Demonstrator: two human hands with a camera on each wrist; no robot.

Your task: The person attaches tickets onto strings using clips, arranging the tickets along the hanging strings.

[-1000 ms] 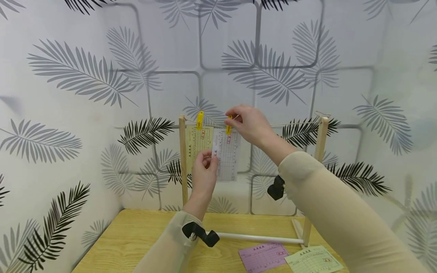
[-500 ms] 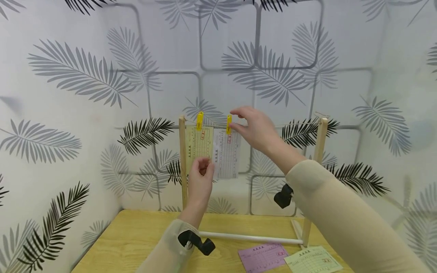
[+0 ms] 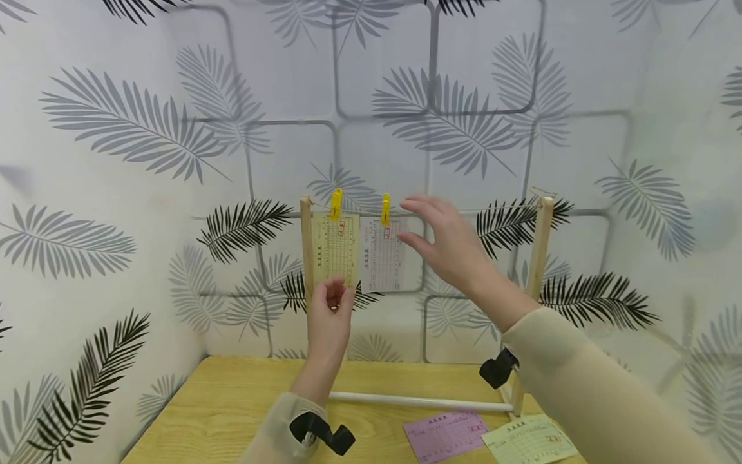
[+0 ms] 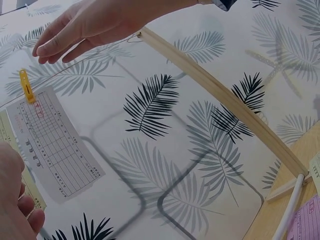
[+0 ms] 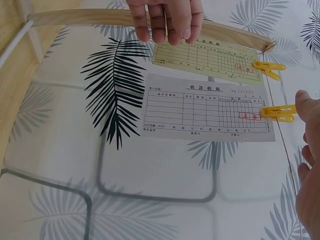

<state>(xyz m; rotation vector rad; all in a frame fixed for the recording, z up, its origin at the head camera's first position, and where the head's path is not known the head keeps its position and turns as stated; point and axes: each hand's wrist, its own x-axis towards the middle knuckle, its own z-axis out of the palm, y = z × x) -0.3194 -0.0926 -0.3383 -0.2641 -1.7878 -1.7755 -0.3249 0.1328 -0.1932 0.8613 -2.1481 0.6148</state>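
A white receipt slip (image 3: 383, 261) hangs from a string, held by a yellow clothespin (image 3: 385, 209). To its left a pale yellow receipt slip (image 3: 336, 248) hangs under another yellow clothespin (image 3: 336, 204). My right hand (image 3: 449, 241) is just right of the white slip's clothespin, thumb and fingers spread apart, holding nothing. My left hand (image 3: 330, 316) is in front of the yellow slip's lower end, fingers loosely bent and holding nothing. In the right wrist view the white slip (image 5: 200, 109) shows printed lines and a red stamp, and the left hand (image 5: 167, 17) overlaps the yellow slip's edge.
The string (image 3: 493, 208) runs between two wooden posts (image 3: 539, 248), joined low down by a white rod (image 3: 417, 401). On the wooden table (image 3: 232, 393) lie a purple slip (image 3: 443, 435) and a pale green slip (image 3: 530, 441). A leaf-patterned wall stands close behind.
My right hand has let go of the white slip's clothespin and moved right and down, fingers spreading. My left hand has let go of the white slip and moved down and left.
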